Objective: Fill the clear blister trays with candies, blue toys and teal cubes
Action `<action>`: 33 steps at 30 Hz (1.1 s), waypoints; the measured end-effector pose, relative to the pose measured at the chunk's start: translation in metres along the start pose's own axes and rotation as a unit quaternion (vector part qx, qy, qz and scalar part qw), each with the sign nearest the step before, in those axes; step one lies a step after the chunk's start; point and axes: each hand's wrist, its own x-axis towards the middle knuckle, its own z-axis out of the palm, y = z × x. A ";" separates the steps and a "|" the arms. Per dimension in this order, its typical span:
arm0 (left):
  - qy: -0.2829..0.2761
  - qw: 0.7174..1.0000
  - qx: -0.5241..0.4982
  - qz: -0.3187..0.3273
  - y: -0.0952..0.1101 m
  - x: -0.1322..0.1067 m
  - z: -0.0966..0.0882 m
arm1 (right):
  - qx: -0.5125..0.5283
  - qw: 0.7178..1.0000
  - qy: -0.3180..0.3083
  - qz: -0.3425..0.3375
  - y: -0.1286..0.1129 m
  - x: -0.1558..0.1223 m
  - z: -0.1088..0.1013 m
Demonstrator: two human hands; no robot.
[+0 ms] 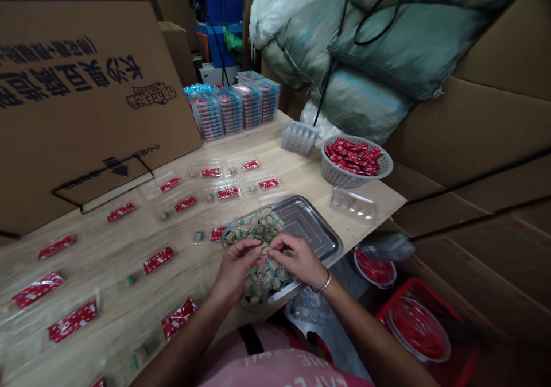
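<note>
Over a metal tray (307, 217), the fingertips of my left hand (241, 260) and my right hand (299, 258) meet in a pinch. Between them is a small tan piece (265, 250), mostly covered by the fingers. A heap of small tan-and-green pieces (269, 278) fills the near and left parts of the tray, right below both hands. Left of the tray, a clear plastic box (202, 226) lies open with one tan-and-green piece and a red patterned packet (218, 233) in it.
Rows of clear boxes with red packets (159, 259) cover the table's left side. A grey basket (357, 174) of red packets stands at the right, near empty clear trays (353, 205). Stacked filled boxes (232, 108) and a large carton (86, 111) stand behind. Red-filled bowls (417, 329) sit lower right.
</note>
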 end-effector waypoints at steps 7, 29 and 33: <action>0.007 0.999 0.048 0.012 0.005 0.002 -0.008 | 0.058 0.997 0.028 0.047 0.000 -0.004 0.012; -0.035 0.989 0.138 0.026 -0.004 0.000 -0.016 | -0.329 0.942 0.030 0.065 0.043 0.033 -0.024; -0.009 0.991 0.126 0.050 -0.003 0.000 -0.015 | -0.216 0.972 0.045 0.075 0.040 0.021 -0.023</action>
